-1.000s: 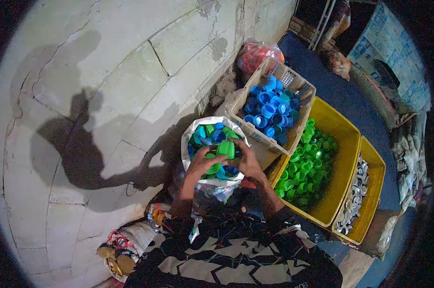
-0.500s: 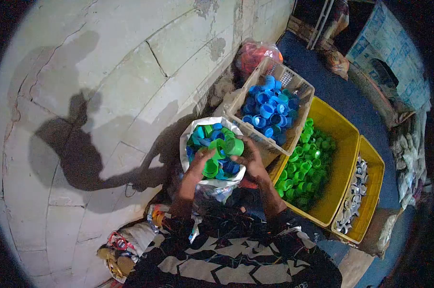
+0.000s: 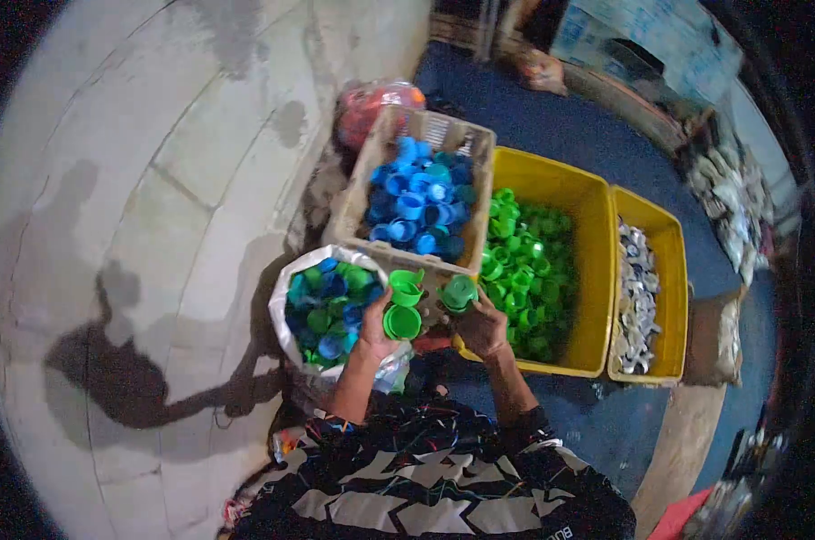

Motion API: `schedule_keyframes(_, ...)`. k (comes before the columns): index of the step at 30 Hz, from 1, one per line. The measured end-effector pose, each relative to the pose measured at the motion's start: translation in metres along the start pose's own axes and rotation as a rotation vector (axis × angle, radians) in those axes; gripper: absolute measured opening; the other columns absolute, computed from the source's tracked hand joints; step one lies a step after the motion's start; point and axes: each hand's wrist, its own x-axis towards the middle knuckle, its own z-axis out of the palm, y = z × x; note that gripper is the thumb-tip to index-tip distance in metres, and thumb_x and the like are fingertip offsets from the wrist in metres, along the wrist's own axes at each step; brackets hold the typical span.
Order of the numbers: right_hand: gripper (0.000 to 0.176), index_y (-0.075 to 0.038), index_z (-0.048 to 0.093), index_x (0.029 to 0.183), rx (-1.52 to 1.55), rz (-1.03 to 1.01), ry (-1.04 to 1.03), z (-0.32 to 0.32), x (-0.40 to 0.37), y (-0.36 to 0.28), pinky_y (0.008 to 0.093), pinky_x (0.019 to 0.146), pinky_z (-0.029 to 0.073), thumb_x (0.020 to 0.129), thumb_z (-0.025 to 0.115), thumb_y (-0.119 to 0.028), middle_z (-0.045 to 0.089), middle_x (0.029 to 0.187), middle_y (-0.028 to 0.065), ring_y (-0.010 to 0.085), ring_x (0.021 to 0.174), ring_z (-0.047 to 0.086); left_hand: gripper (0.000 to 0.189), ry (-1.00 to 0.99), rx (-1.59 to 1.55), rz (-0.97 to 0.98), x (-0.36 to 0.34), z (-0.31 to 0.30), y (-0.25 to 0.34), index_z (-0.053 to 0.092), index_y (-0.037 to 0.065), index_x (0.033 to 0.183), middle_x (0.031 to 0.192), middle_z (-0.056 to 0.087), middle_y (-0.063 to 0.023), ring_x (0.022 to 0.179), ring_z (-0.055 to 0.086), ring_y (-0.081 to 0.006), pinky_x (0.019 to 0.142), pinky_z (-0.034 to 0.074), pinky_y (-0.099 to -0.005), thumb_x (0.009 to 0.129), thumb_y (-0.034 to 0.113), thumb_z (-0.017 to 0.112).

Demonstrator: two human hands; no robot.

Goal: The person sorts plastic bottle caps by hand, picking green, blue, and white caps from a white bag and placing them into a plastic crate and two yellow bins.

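Observation:
My left hand (image 3: 373, 331) grips two bright green caps, an upper cap (image 3: 407, 287) and a lower cap (image 3: 402, 322), both with their hollow sides showing. In my right hand (image 3: 481, 326) is a darker green cap (image 3: 459, 292), pinched at its side. Both hands are above the gap between a white sack (image 3: 286, 317) and the yellow crates. The sack, left of my left hand, is full of mixed blue and green caps (image 3: 330, 301). Green caps (image 3: 522, 270) fill part of the large yellow crate (image 3: 590, 270) right of my right hand.
A beige crate (image 3: 356, 202) of blue caps (image 3: 416, 202) stands beyond my hands. A smaller yellow crate (image 3: 664, 297) holds whitish-grey pieces (image 3: 637, 301). A pale wall (image 3: 173, 225) borders the left side. Reddish plastic bag (image 3: 380, 108) sits behind the beige crate.
My hands have moved right, off the sack, carrying green caps, and are farther apart. The view has turned right, so the crates appear further left.

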Motion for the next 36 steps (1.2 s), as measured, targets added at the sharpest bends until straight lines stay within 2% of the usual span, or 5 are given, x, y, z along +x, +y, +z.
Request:
schedule_keyframes(10, 0.042, -0.01, 0.051, 0.123, 0.177, -0.125, 0.633, -0.134, -0.077, -0.036, 0.036, 0.076, 0.048, 0.093, 0.055, -0.039, 0.057, 0.11, 0.007, 0.0253, 0.09, 0.059, 0.051, 0.022, -0.015, -0.456, 0.098, 0.064, -0.106, 0.059, 0.006, 0.112, 0.098, 0.065, -0.0142, 0.084, 0.065, -0.0282, 0.074, 0.053, -0.0473, 0.088, 0.051, 0.055)
schedule_keyframes(15, 0.043, -0.004, 0.046, 0.127, 0.042, -0.348, 0.459, -0.105, -0.044, -0.126, 0.0407, 0.082, 0.049, 0.097, 0.05, -0.033, 0.053, 0.118, 0.0133, 0.0306, 0.1, 0.058, 0.061, -0.14, 0.015, -0.343, 0.187, 0.121, -0.117, 0.055, 0.01, 0.12, 0.111, 0.061, -0.0151, 0.099, 0.06, -0.0313, 0.084, 0.05, -0.0585, 0.087, 0.061, 0.05)
schedule_keyframes(21, 0.051, 0.002, 0.034, 0.136, -0.194, -0.341, 0.781, -0.118, -0.008, -0.157, 0.0445, 0.081, 0.052, 0.096, 0.051, -0.025, 0.05, 0.118, 0.0173, 0.0357, 0.105, 0.058, 0.083, 0.114, 0.073, -0.366, 0.282, 0.048, -0.136, 0.019, 0.009, 0.147, 0.145, 0.02, -0.0263, 0.127, 0.035, -0.046, 0.099, 0.029, -0.0714, 0.088, 0.057, 0.054)
schedule_keyframes(24, 0.047, 0.002, 0.039, 0.132, -0.21, -0.277, 0.793, -0.151, -0.017, -0.109, 0.0436, 0.076, 0.052, 0.094, 0.054, -0.022, 0.052, 0.114, 0.0171, 0.0329, 0.097, 0.06, 0.067, 0.487, -0.001, -0.328, 0.2, 0.086, -0.125, 0.04, -0.003, 0.132, 0.127, 0.05, -0.0237, 0.118, 0.048, -0.044, 0.094, 0.043, -0.0636, 0.092, 0.05, 0.052)
schedule_keyframes(36, 0.038, -0.003, 0.051, 0.123, -0.347, -0.045, 0.726, -0.139, -0.022, -0.004, 0.0366, 0.073, 0.049, 0.089, 0.059, -0.015, 0.059, 0.104, 0.0091, 0.0226, 0.088, 0.058, 0.026, 0.302, 0.541, 0.013, 0.044, -0.007, -0.041, 0.061, 0.013, 0.082, 0.07, 0.059, 0.002, 0.061, 0.055, -0.0103, 0.059, 0.045, -0.0249, 0.086, 0.038, 0.067)
